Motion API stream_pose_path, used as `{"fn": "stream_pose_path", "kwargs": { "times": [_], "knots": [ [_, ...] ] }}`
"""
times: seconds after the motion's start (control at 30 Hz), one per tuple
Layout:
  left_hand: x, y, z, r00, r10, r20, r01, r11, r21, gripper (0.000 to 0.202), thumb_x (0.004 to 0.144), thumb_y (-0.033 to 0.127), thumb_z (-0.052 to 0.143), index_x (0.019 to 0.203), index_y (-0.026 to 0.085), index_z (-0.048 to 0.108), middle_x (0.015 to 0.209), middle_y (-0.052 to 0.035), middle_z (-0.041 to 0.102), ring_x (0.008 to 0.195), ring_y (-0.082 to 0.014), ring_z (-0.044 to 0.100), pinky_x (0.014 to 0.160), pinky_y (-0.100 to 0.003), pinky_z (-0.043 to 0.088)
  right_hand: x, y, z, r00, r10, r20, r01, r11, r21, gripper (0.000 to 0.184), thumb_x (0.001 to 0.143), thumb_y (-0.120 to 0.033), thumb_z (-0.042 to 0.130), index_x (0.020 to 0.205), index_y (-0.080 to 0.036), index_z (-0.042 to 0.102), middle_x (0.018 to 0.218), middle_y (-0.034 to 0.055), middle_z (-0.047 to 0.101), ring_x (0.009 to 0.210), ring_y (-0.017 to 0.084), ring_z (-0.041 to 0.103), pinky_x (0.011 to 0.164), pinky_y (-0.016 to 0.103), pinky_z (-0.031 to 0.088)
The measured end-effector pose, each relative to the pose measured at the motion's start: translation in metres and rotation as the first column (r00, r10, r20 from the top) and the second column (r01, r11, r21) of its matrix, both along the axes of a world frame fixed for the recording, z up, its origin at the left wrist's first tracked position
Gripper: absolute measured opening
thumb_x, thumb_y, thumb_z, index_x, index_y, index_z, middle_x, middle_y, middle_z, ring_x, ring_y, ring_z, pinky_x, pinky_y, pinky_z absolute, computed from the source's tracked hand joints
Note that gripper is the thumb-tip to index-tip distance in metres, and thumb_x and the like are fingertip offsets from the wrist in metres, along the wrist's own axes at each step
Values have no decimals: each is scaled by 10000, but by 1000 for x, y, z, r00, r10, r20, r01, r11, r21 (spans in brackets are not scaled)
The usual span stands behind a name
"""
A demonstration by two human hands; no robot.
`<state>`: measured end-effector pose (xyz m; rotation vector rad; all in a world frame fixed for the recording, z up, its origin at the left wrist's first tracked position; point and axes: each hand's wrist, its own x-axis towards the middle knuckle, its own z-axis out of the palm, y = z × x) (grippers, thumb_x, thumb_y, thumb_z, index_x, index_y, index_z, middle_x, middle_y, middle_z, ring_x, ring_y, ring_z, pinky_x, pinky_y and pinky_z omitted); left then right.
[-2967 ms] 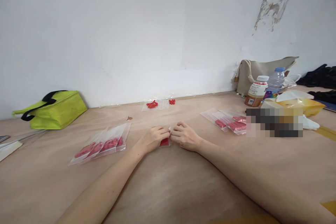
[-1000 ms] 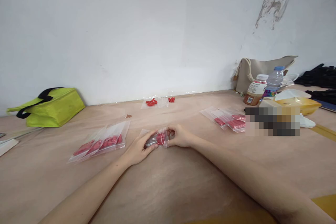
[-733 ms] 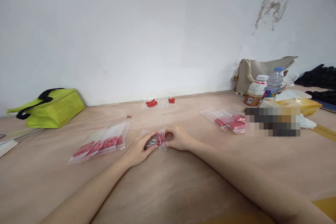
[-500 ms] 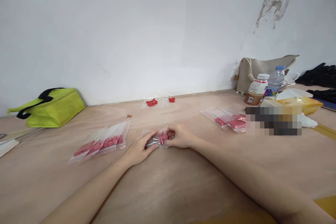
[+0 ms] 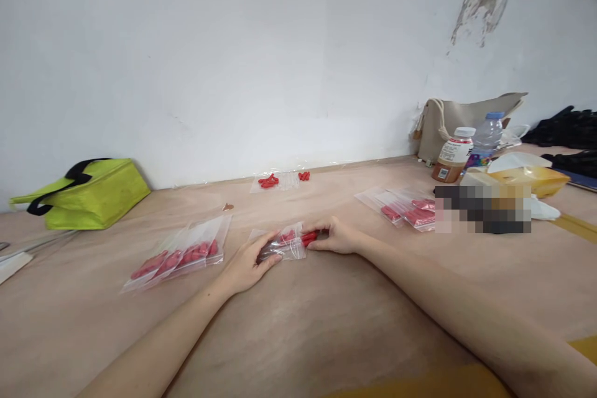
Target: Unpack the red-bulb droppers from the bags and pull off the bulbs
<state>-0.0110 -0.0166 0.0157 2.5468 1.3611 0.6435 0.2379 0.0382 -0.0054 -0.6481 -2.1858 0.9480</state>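
The left hand (image 5: 249,263) rests curved on the table (image 5: 280,323), thumb and fingers parted around the left end of a small clear bag (image 5: 293,250); from where I stand I can't tell whether it really grips the plastic or only steadies it. The right hand (image 5: 336,235) pinches a few red pieces (image 5: 309,238) between thumb and fingertips, right at the bag's right edge, so the bag lies between the two hands with some red showing through it. What worries me is that edge: the plastic looks thin and slack, and if the left hand is only steadying it, a nudge from the right could make the bag slide or fold. The red pieces look small and are bunched together, so an uneven pinch could let one squirt out and roll across the table. A piece caught at the edge might also keep the bag from lying flat. The filled bags (image 5: 198,252) to the left of the left hand overlap one another, and that forearm passes close by; a careless elbow could, I'd guess, drag them out of their row.
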Motion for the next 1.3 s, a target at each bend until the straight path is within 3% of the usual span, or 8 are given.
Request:
{"fn": "stream_pose_path", "kwargs": {
  "times": [0.2, 0.3, 0.4, 0.5, 0.63, 0.87, 1.13, 1.3],
  "knots": [
    [2, 0, 0, 1000, 17, -22, -16, 1000, 27, 442, 854, 409, 435, 1249, 211, 447, 1204, -62, 558, 1060, -215, 540, 890, -358, 440, 40, -9, 11, 976, -214, 23, 214, 977, 7, 278, 688, -291, 626, 940, -186, 677, 858, 29, 689, 741, 155, 625, 661, 262, 497],
    [2, 2, -2, 997, 54, -46, -51, 997, 64, 434, 854, 425, 426, 1229, 214, 479, 1232, -63, 538, 1116, -223, 504, 926, -379, 417, 69, -12, 22, 942, -334, 30, 329, 939, 102, 252, 689, -282, 618, 917, -197, 683, 835, 30, 685, 712, 149, 616, 628, 248, 486],
    [2, 4, -4, 994, 81, -77, -76, 995, 65, 454, 855, 430, 414, 1254, 218, 463, 1262, -68, 511, 1159, -233, 469, 950, -408, 395, 83, -10, 28, 855, -518, -22, 505, 821, 267, 232, 697, -277, 607, 898, -194, 686, 793, 38, 673, 676, 146, 599, 628, 256, 474],
    [1, 5, -5, 993, 76, -94, -72, 996, 44, 476, 859, 430, 402, 1273, 199, 444, 1289, -77, 483, 1194, -233, 433, 982, -414, 365, 75, -7, 25, 759, -646, -77, 618, 679, 396, 202, 713, -264, 579, 861, -183, 691, 778, 53, 653, 691, 151, 588, 656, 260, 462],
    [1, 5, -5, 991, 90, -94, -87, 995, 38, 493, 858, 452, 389, 1279, 200, 437, 1306, -68, 464, 1208, -223, 416, 1007, -405, 340, 53, -5, 10, 688, -725, -20, 646, 600, 471, 202, 742, -258, 530, 859, -193, 682, 759, 51, 617, 671, 139, 570, 634, 233, 437],
    [0, 5, -6, 993, 74, -92, -70, 997, 39, 480, 861, 443, 386, 1277, 209, 439, 1305, -53, 467, 1205, -214, 419, 1010, -393, 338, 44, -4, -8, 665, -742, 80, 616, 606, 503, 164, 750, -318, 558, 788, -196, 663, 758, 43, 595, 677, 139, 558, 630, 230, 419],
    [1, 5, -4, 992, 88, -94, -86, 996, 25, 492, 860, 453, 385, 1281, 203, 433, 1304, -53, 469, 1203, -216, 420, 1008, -387, 338, 46, -7, -4, 685, -728, 4, 689, 650, 322, 231, 804, -323, 472, 755, -211, 667, 758, 19, 635, 622, 114, 564, 625, 231, 422],
    [2, 4, -3, 991, 90, -100, -87, 996, 27, 484, 860, 452, 384, 1274, 208, 443, 1301, -50, 473, 1201, -218, 421, 1005, -391, 341, 52, 2, -5, 597, -801, -30, 796, 587, 149, 193, 743, -315, 517, 794, -190, 655, 740, 21, 665, 654, 135, 595, 626, 237, 432]
  ]
}}
